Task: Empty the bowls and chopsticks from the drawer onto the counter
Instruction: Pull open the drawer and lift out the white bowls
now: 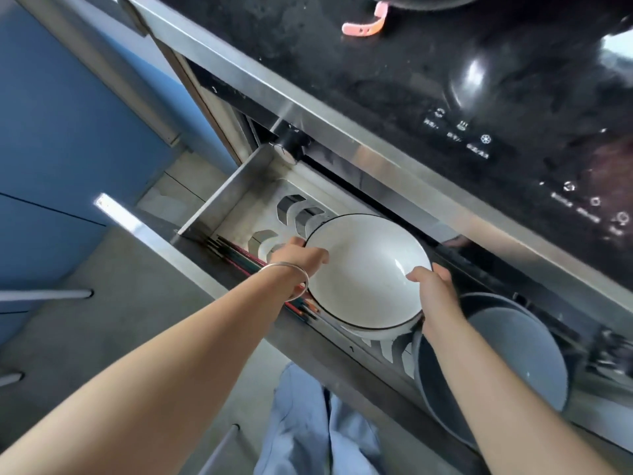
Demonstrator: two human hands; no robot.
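A white bowl (pixel 363 269) with a thin dark rim sits tilted in the open steel drawer (pixel 226 190). My left hand (pixel 298 257) grips its left rim, thumb over the edge. My right hand (pixel 433 286) grips its right rim, thumb inside. Two grey bowls (pixel 513 354) lean in the rack to the right, partly behind my right forearm. A bundle of chopsticks (pixel 239 253) lies along the drawer's front edge, partly hidden under my left wrist. The black counter (pixel 342 70) runs above the drawer.
A pink strap-like object (pixel 363 27) lies on the counter by a dark pot at the top. A glossy black kettle-like object (pixel 476 80) stands beside touch controls (pixel 476 138). Blue cabinet fronts (pixel 61 132) fill the left. The drawer rack shows bare slots (pixel 294 207).
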